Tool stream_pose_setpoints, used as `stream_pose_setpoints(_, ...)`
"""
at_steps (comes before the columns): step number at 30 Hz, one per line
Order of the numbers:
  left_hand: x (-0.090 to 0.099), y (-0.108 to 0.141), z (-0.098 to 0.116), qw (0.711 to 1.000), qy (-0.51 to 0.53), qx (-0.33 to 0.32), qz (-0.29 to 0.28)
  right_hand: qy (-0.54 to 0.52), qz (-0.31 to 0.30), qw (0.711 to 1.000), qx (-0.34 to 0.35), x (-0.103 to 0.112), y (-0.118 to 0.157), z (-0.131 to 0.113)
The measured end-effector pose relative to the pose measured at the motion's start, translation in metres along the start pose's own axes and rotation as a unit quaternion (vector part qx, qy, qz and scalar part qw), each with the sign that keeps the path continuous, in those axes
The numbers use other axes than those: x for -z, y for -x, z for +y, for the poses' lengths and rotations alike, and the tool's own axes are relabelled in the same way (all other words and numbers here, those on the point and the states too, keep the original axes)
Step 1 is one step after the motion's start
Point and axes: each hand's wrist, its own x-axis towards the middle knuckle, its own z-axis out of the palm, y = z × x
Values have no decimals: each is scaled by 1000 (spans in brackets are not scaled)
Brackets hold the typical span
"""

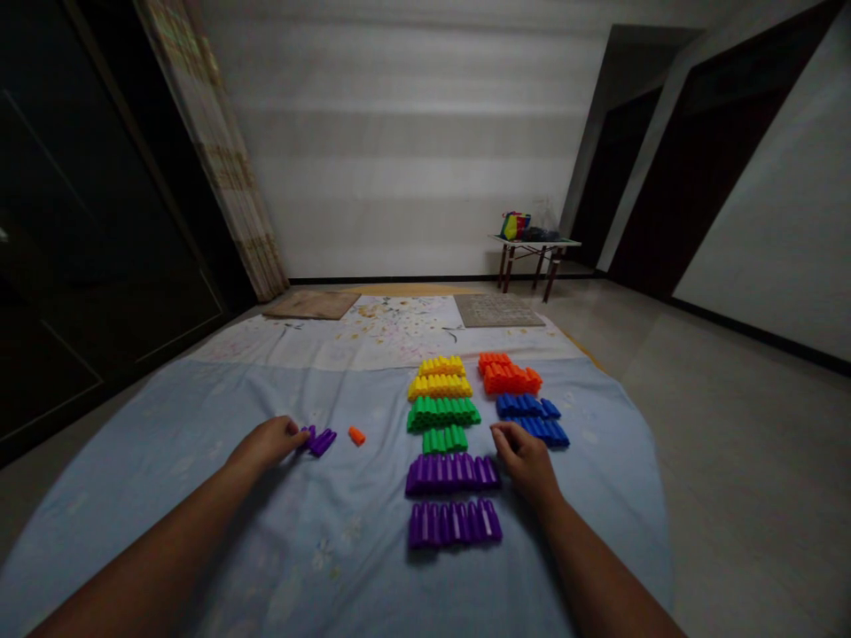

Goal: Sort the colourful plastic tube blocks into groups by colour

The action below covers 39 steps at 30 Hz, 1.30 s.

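Note:
On the left of the cloth, my left hand has its fingers closed at the edge of a few purple pieces. One orange piece lies alone just right of them. My right hand, fingers curled together, is between the green and blue groups; whether it holds anything is too small to tell. Rows of purple pieces lie nearest me, with green pieces and yellow pieces beyond. Orange-red pieces and blue pieces form groups to the right.
A light blue cloth covers the round table. At its far side lie a brown mat and a greyish mat. A small table with a colourful bag stands by the back wall.

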Motion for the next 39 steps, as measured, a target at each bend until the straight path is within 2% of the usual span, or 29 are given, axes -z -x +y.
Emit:
stream_pose_setpoints(3,-1,5,-2,999,32,-40,10,2,-3,1000,-3,-1,1,4)
stream_pose_setpoints(6,-4,8,0,996,61,-70,-9,3,-4,1000,-4,-3,2,7)
stream_pose_setpoints(12,-7,14,-5,994,80,-74,-19,12,-4,1000,4,-4,3,5)
stream_pose_setpoints(16,0,15,-11,994,79,-69,-19,8,3,1000,7,-3,3,2)
stream_pose_setpoints(18,5,17,-5,994,85,-73,0,9,10,1000,6,-3,2,2)
stream_pose_setpoints(20,8,24,12,989,102,-100,24,11,17,1000,5,-2,1,2)
stream_pose_setpoints(22,7,37,41,981,120,-147,32,7,25,1000,3,-2,0,3)
stream_pose_setpoints(26,-10,72,106,960,124,-250,-33,-4,28,1000,1,-1,-2,3)
stream_pose_setpoints(30,-32,98,158,938,121,-317,-76,-3,23,1000,1,2,-2,3)
stream_pose_setpoints(35,-54,113,206,923,94,-365,-78,-4,33,999,1,3,-3,4)
stream_pose_setpoints(39,-70,120,230,924,33,-376,-67,-23,43,999,-8,4,-3,4)
